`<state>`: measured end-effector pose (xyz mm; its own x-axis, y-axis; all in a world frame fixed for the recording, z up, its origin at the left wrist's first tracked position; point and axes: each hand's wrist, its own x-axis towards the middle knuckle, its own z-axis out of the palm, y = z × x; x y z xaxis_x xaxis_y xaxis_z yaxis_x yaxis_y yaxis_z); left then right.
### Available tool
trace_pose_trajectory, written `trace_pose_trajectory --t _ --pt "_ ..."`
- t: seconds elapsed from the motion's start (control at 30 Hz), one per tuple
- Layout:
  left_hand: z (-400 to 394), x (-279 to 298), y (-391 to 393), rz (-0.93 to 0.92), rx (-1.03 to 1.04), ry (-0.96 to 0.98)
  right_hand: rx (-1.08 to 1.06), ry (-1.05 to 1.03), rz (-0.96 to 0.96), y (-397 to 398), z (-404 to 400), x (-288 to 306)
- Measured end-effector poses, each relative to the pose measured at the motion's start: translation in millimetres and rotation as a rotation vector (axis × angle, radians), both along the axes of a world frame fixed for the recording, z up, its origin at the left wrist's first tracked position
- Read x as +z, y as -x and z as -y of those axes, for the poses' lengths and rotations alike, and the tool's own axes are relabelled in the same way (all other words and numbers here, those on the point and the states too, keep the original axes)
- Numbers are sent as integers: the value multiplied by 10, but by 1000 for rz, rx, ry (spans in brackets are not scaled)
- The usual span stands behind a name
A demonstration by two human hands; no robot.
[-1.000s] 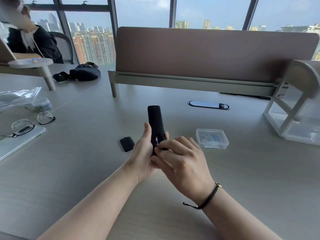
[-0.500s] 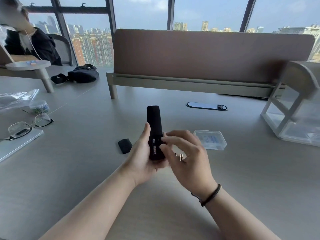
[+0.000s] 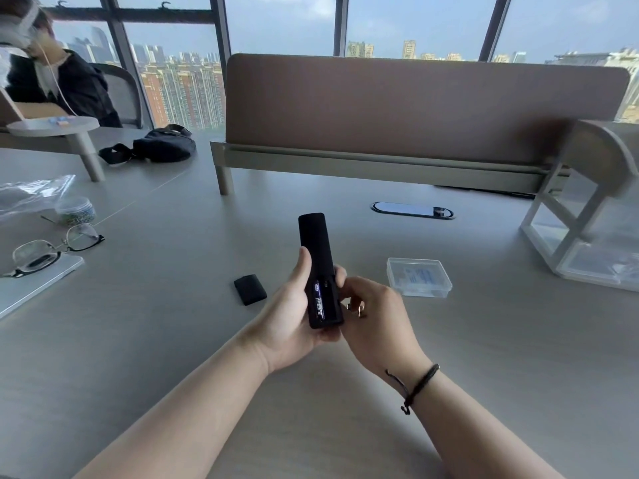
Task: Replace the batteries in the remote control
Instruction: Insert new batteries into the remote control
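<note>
The right hand (image 3: 375, 312) has drawn back from the remote (image 3: 320, 271), fingers curled round a pulled battery (image 3: 358, 307). The left hand (image 3: 294, 312) grips the remote above mid-table; one battery remains, so removal is half done.

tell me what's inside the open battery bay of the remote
One battery lies in the left slot of the remote; the right slot looks dark and empty. The right hand covers the bay's right edge.

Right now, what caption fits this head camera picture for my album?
Left hand holds the black remote, one battery showing; its cover lies on the desk.
</note>
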<state>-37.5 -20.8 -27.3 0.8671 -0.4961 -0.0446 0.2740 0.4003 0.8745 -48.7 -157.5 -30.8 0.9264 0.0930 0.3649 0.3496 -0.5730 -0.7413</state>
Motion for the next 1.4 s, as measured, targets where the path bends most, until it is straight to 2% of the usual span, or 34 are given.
trace_pose_trajectory --t 0.1,0.2,0.37,0.47,0.53,0.63,0.73,0.87,1.07,1.4 --pt "-20 11 -10 -5 23 38 -25 -111 16 -2 11 14" --pt "-58 31 -34 -25 122 60 -74 -358 6 -63 69 63" --pt "-95 34 -57 -24 235 -18 -52 -671 -85 -85 144 129" --pt "-71 44 -35 -38 254 -62 -37 -749 -81 -57 130 160" --pt "-63 43 -29 -50 232 -69 -12 -706 -19 -25 116 178" --pt "-52 45 -26 -110 200 -56 39 -521 89 55 57 142" --pt "-28 43 -27 -139 215 -48 65 -279 312 84 9 67" --pt "-3 52 -27 -164 257 -66 112 -124 522 24 61 32" --pt "-21 68 -22 -201 258 -57 200 -66 514 52 43 58" --pt "6 58 -21 -130 336 -24 228 -46 467 76 53 66"
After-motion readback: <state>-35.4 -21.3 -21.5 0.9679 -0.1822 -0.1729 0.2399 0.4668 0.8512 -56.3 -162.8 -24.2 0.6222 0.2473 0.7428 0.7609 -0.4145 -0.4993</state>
